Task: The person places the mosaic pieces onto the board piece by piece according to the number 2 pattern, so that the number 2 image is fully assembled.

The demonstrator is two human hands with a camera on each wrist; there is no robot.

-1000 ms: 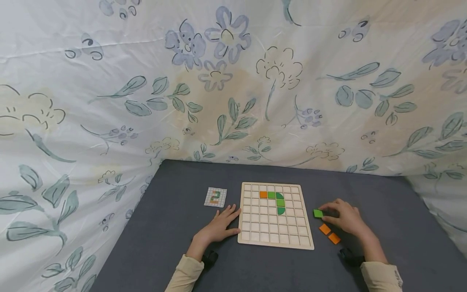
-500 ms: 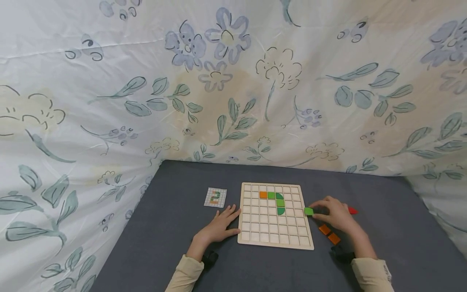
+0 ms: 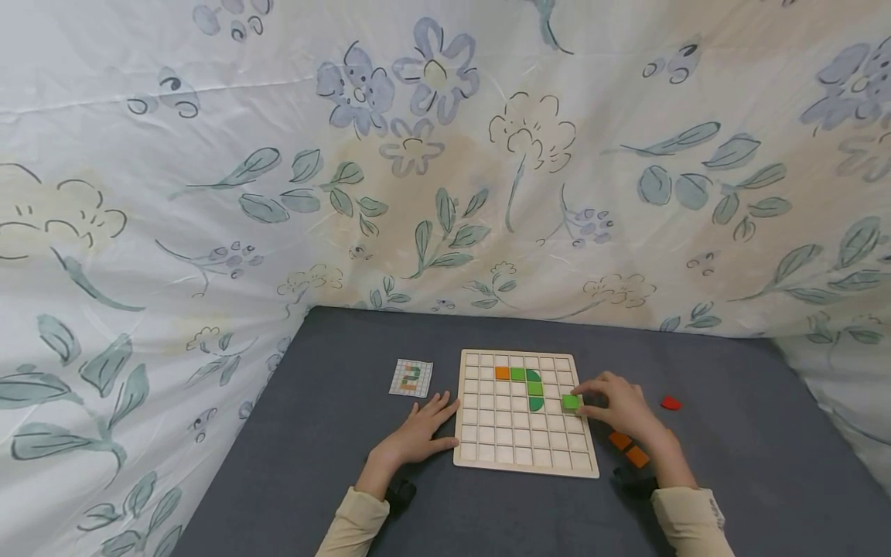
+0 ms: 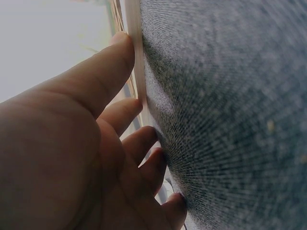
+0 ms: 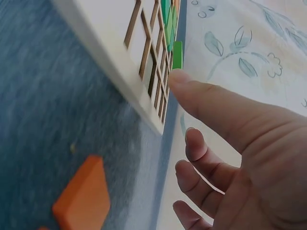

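Note:
My right hand (image 3: 618,404) pinches a light green square tile (image 3: 571,402) between thumb and fingers, over the right part of a wooden grid board (image 3: 487,455). In the right wrist view the green tile (image 5: 178,54) shows past the thumb tip. My left hand (image 3: 416,430) lies with spread, straight fingers against the board's left edge; its thumb (image 4: 122,48) touches the rim in the left wrist view. Set in the board's upper cells are an orange tile (image 3: 503,373), two light green squares (image 3: 534,388) and two dark green rounded tiles (image 3: 536,403).
A small pattern card (image 3: 411,377) lies left of the board on the dark tabletop (image 3: 334,363). Orange tiles (image 3: 636,456) lie under and beside the right forearm, and a red piece (image 3: 671,403) sits farther right. A floral curtain (image 3: 445,247) hangs behind the table.
My right hand has carried the light green tile leftward from the table to over the board, uncovering the red piece. The left hand has stayed at the board's edge.

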